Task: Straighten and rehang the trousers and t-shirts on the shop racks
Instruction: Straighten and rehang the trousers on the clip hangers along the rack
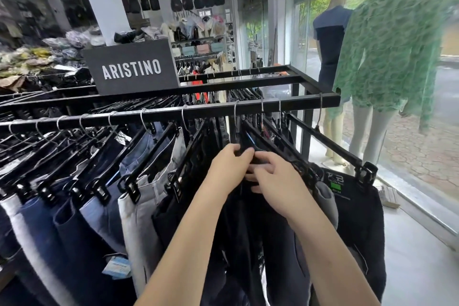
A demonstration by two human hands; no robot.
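A black metal rack rail (pixel 173 114) carries a row of trousers on black clip hangers. Both my hands meet at one dark pair of trousers (pixel 246 226) near the rack's right end. My left hand (pixel 229 164) curls its fingers over the top of that pair's black hanger (pixel 250 146). My right hand (pixel 274 179) grips the same hanger just to the right, fingers wrapped under it. The waistband under my hands is hidden. Further right hangs a black pair (pixel 355 211) with a green label.
Blue and pale grey jeans (pixel 139 206) fill the rail to the left. An ARISTINO sign (pixel 131 69) stands on the rack top. Two mannequins (pixel 387 57) stand by the glass shopfront on the right. Piles of clothes lie at the back left.
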